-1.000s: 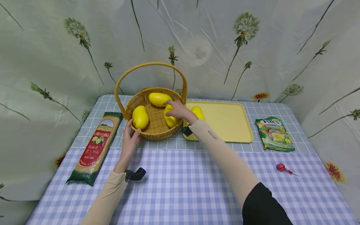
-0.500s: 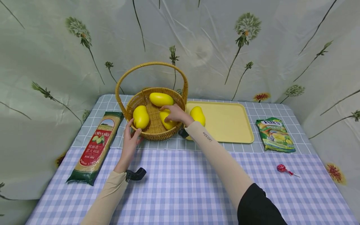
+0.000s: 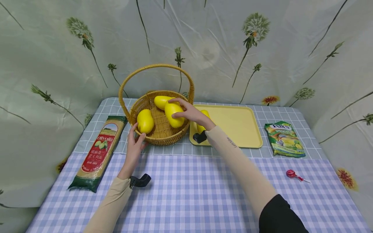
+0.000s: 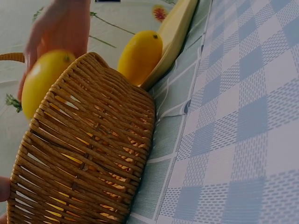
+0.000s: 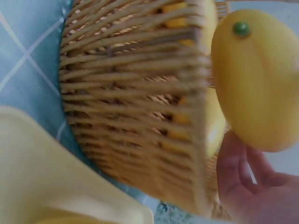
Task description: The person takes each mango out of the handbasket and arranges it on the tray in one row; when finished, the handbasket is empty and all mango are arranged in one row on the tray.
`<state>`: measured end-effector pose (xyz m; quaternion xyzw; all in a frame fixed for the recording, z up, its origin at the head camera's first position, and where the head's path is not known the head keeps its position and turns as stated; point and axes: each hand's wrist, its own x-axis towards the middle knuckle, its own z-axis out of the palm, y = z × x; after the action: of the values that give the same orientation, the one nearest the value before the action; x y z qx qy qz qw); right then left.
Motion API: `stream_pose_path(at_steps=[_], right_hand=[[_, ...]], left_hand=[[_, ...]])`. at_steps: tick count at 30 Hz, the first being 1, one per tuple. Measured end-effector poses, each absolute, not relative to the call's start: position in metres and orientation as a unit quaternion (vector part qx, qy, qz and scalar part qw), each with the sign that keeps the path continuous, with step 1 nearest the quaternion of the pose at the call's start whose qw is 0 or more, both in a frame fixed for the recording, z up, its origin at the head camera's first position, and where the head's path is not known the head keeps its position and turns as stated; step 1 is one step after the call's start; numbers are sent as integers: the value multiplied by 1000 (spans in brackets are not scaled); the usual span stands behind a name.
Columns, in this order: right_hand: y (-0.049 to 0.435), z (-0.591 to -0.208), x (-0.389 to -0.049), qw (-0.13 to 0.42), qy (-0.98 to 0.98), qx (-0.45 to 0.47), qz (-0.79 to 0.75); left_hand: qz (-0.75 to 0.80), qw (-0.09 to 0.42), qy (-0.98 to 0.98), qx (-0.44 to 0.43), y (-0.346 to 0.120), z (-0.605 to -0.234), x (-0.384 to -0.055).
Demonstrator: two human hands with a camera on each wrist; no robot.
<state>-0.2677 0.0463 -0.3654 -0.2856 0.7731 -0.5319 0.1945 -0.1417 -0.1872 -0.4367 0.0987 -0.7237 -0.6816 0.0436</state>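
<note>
My right hand grips a yellow mango over the right side of the wicker basket. In the right wrist view the mango is raised above the basket's rim, its green stem spot showing. My left hand holds the basket's near left rim, with a fingertip at the wickerwork's edge in the left wrist view. Inside the basket lie a mango at the left and another mango at the back, partly hidden by the held one.
Right of the basket a yellow tray bears one mango, partly behind my right wrist. A spaghetti pack lies at the left. Farther right are a green candy bag and a red lollipop.
The right hand reached deeper into the basket, took hold of the right mango and lifted it up. My left hand has stayed on the rim.
</note>
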Motion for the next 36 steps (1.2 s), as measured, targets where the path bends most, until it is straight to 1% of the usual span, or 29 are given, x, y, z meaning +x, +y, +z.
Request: stream_pose_path(at_steps=[6, 12, 22, 26, 31, 36], right_hand=[[81, -357, -260, 201, 768, -268, -545], [126, -362, -257, 193, 773, -242, -554], [196, -386, -258, 150, 793, -132, -575], [209, -400, -258, 148, 801, -89, -574], [216, -415, -259, 165, 805, -67, -566], [206, -397, -245, 191, 810, -72, -550]], left_hand=[[-682, 42, -723, 101, -188, -436, -142], [-678, 41, -727, 99, -187, -437, -142], [-680, 44, -726, 93, -187, -436, -141], [-679, 50, -726, 93, -187, -437, -141], [-682, 57, -724, 91, -188, -439, -142], [-681, 57, -724, 91, -187, -439, -142]])
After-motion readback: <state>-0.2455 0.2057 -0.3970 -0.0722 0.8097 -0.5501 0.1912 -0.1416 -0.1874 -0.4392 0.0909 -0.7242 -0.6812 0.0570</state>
